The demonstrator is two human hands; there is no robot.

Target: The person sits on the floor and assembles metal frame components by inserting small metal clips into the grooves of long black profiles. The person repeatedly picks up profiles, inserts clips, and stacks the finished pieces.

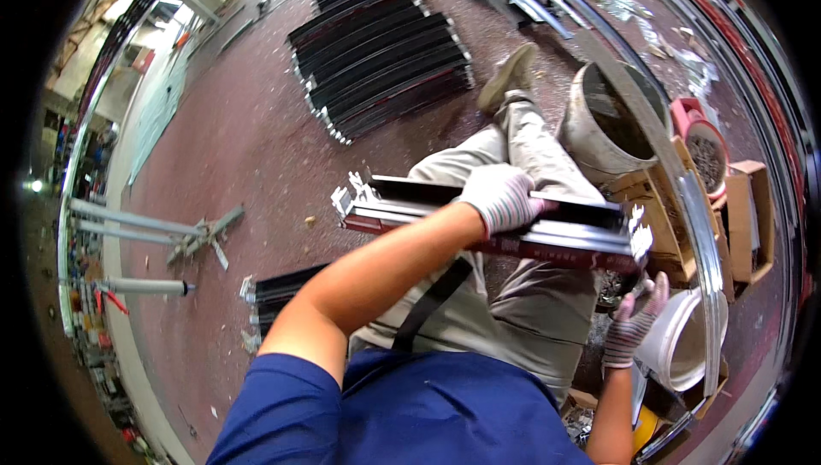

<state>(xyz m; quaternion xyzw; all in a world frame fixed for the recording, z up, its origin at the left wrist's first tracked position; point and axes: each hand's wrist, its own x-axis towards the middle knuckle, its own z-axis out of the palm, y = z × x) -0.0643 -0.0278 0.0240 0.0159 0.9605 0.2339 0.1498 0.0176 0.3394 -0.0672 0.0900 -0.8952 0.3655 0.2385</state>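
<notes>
My left hand (499, 198), in a white striped glove with pink fingertips, is closed over a bundle of metal profiles (556, 234) lying across my thighs. The bundle is long, dark and silver, with a dark red side and white end pieces (350, 191) at its left end. Similar white end pieces (639, 232) stick out at the right end. Below that end my right hand (634, 321), gloved alike, is raised beside a white bucket (676, 354). Its thumb and a finger are close around a small dark piece that I cannot make out.
Ahead on the reddish floor lies a stack of black profiles (376, 55); more black profiles (282, 290) lie at my left. A large grey bucket (611, 119), a pink tub (708, 157) and cardboard boxes (753, 217) crowd my right. A metal stand (201, 238) is at left.
</notes>
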